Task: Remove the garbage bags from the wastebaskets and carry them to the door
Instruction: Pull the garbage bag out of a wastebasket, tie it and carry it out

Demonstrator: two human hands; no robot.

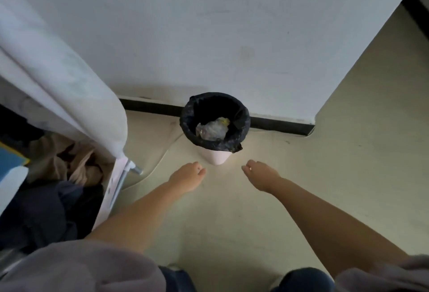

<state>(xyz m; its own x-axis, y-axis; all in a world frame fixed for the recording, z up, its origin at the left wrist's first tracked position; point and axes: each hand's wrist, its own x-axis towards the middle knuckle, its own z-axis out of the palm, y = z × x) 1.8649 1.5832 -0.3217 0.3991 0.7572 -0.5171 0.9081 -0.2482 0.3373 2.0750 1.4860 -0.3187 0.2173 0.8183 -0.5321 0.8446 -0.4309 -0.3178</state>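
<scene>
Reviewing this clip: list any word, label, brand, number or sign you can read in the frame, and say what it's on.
None can be read.
Black bag and pink wastebasket: no print shows.
Crumpled clear wrapper in the bag: a yellow patch, too blurred to tell if it carries text.
Blue item at the left edge: no lettering shows.
Wall and floor: plain, with only scuffs.
</scene>
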